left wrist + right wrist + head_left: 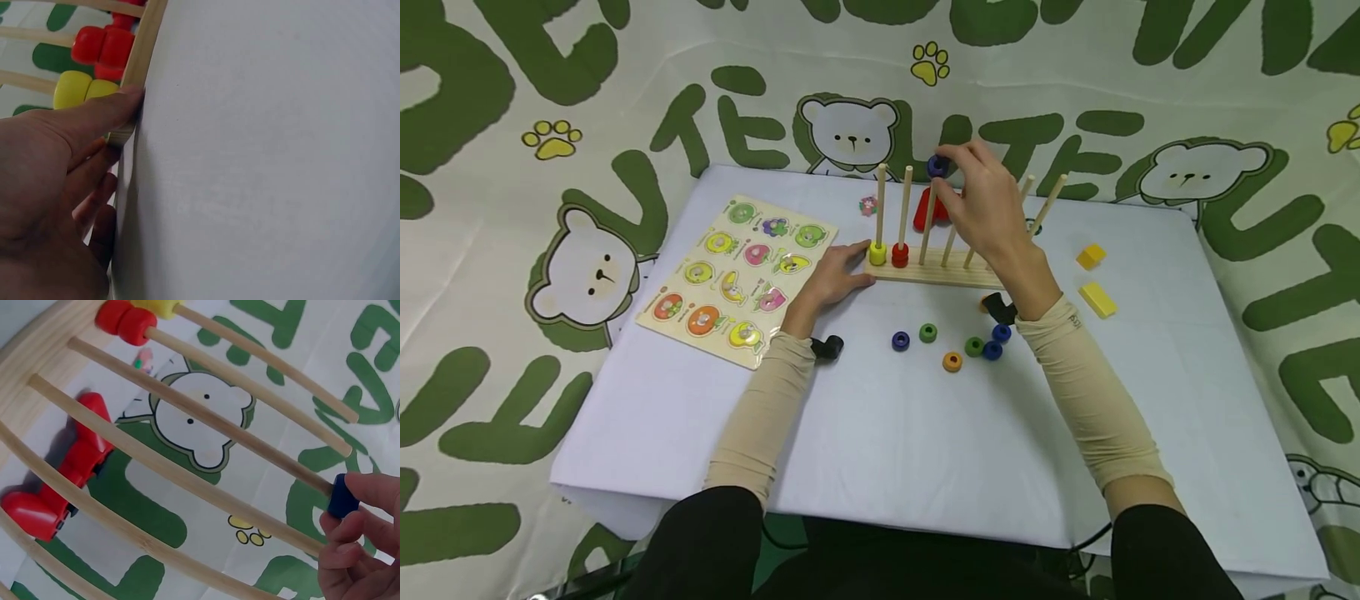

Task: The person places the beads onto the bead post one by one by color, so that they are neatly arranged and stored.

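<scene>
While a blue ring (937, 165) sits pinched in the fingertips of the right hand (988, 208) at the very top of the third upright peg (928, 218), its hole lines up with the peg's long axis, which runs straight down to the wooden rack (925, 271). The right arm reaches forward over loose rings (951, 343) on the counter (925, 433), wrist raised and grip narrow around the ring. At the rack's near left end the left hand (835, 279) presses flat-fingered against the base, beside a yellow ring (877, 252) and a red ring (900, 254) already seated on their pegs.
</scene>
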{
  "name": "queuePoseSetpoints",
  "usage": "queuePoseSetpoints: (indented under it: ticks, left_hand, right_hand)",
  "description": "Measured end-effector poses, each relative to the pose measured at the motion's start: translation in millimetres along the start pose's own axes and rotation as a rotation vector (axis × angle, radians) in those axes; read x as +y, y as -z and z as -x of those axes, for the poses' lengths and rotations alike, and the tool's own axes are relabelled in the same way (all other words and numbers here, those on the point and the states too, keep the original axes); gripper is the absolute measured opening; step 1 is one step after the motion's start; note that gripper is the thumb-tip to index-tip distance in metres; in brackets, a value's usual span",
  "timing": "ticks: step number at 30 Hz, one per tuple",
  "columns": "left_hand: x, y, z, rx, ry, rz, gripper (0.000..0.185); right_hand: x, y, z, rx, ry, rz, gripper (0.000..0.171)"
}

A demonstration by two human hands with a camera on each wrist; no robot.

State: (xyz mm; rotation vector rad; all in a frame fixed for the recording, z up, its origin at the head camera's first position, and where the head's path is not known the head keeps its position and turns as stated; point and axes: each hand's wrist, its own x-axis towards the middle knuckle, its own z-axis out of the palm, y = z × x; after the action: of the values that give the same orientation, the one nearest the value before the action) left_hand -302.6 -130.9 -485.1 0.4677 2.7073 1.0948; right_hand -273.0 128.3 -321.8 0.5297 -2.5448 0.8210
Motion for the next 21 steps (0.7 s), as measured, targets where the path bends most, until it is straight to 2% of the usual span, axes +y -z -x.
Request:
queuePoseSetpoints:
  ticks: [12,17,21]
  left_hand:
    - [1.1,-1.3,0.9,0.0,0.018,-0.003,0.076]
    - [2.2,-1.7,0.8,-0.002,0.025,0.0,0.076]
    - [3.1,-1.4,1.2,-0.002,0.024,0.0,0.076]
  right_hand:
    - [1.7,-3.1,-3.0,-0.166,-0.133,0.036,0.045]
    - [3.5,-3.9,0.3,-0.134,-0.101,0.041,0.052]
    - [5.3,-3.5,12.1,-0.025,-0.019,0.042,0.05]
